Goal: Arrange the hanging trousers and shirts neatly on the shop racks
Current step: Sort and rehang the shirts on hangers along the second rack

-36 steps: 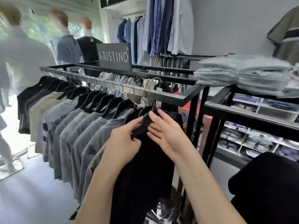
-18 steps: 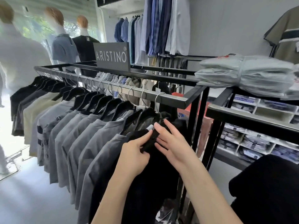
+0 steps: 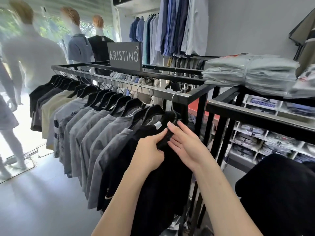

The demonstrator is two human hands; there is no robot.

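Pinching a shoulder fold of the black shirt (image 3: 162, 193), the left hand (image 3: 150, 150) grips it; the right hand (image 3: 185, 143) lays straight fingers on it. Shirt hangs last on the rack rail (image 3: 163, 92), beside grey shirts (image 3: 102, 133).

Left hand (image 3: 150, 150) and right hand (image 3: 187, 147): bare, with long slim fingers (image 3: 177, 131). Behind each wrist, a bare forearm (image 3: 221, 198).
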